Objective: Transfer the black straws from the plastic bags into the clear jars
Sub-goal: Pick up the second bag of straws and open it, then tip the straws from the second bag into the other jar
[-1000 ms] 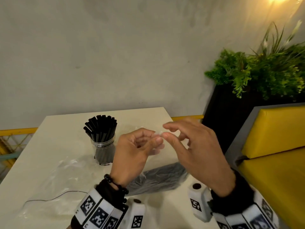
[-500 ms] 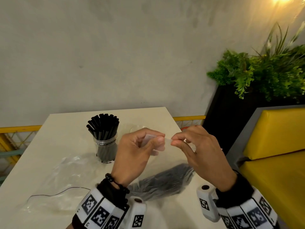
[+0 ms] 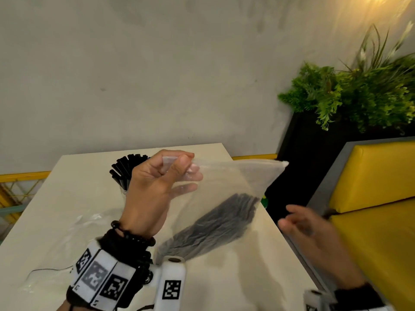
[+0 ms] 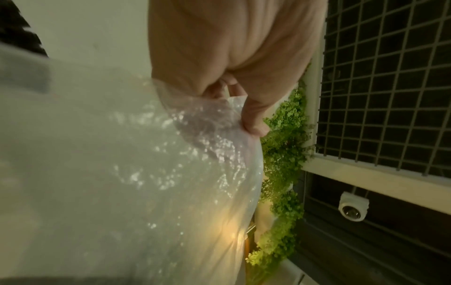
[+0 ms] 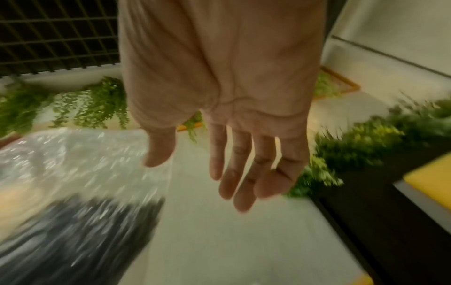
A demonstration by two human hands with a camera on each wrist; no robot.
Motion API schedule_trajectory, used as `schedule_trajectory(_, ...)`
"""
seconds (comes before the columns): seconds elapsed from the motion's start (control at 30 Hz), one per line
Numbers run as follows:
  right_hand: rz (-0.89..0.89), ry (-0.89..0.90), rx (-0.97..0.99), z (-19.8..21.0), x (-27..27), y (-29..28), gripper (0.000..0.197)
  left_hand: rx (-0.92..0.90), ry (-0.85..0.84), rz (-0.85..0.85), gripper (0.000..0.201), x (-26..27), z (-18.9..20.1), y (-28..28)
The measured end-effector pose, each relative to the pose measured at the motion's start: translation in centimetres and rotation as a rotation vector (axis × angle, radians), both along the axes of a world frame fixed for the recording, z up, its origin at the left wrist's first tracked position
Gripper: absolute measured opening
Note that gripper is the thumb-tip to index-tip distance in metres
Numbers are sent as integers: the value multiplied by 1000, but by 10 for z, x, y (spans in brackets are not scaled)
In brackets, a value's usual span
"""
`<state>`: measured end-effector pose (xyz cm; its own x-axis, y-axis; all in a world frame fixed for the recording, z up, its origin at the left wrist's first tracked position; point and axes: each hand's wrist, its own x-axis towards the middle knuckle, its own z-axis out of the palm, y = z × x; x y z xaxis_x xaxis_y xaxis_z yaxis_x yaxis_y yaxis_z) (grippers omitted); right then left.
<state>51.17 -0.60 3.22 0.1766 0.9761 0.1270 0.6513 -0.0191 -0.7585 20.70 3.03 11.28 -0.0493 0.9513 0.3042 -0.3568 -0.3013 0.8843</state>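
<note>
The left hand (image 3: 155,189) is pinching the top corner of the plastic bag (image 3: 226,182) between thumb and fingers, lifting it above the table (image 3: 67,198). The black straws (image 3: 215,223) are sagging in its lower part. The right hand (image 3: 314,234) is hanging empty, fingers loose, to the right. Behind the left hand, a jar (image 3: 123,191) is standing packed with straws.

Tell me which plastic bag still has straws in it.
The plastic bag the left hand holds up by its top corner; dark straws show inside. The flat bag lying on the table looks empty.

no readable text; only coded squares on the wristbands (image 3: 102,280).
</note>
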Motion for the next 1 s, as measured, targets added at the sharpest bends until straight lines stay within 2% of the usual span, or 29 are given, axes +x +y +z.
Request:
schedule_trajectory(0.07,78,162,-211,-24,-14,-4,97,0,-51,-50,16,1,13,1)
schedule_trajectory(0.13,129,411,-294,-37,-30,-2,126,4,-98,-99,13,3,24,4)
schedule_trajectory(0.17,134,569,-297,-40,-39,1,133,-2,-124,-116,12,4,28,6)
schedule_trajectory(0.27,153,1074,-287,-38,-65,9,123,-28,-238,-157,12,4,37,12)
schedule_trajectory(0.33,162,1323,-263,-38,-78,14,120,-46,-340,-190,13,2,42,13)
schedule_trajectory(0.4,107,1461,-277,-42,-92,18,123,-62,-402,-214,16,-4,42,16)
schedule_trajectory(0.5,83,1616,-435,-50,-113,21,117,-94,-440,-240,20,-12,40,16)
schedule_trajectory(0.6,265,1462,-475,-52,-123,21,102,-123,-450,-269,16,-18,38,15)
schedule_trajectory(0.7,359,1052,-262,-44,-117,27,83,-130,-409,-212,16,-33,32,19)
schedule_trajectory(0.73,371,994,-201,-39,-115,27,77,-140,-399,-192,17,-39,29,21)
schedule_trajectory(0.8,397,999,-106,-30,-114,27,71,-176,-400,-192,23,-51,22,25)
schedule_trajectory(0.9,362,1085,-31,-12,-119,25,76,-260,-319,-168,59,-58,14,13)
schedule_trajectory(0.97,323,1022,14,-7,-123,27,76,-343,-284,-188,53,-56,-2,1)
schedule_trajectory(1.0,306,950,28,-3,-126,28,74,-391,-297,-230,69,-55,-11,-6)
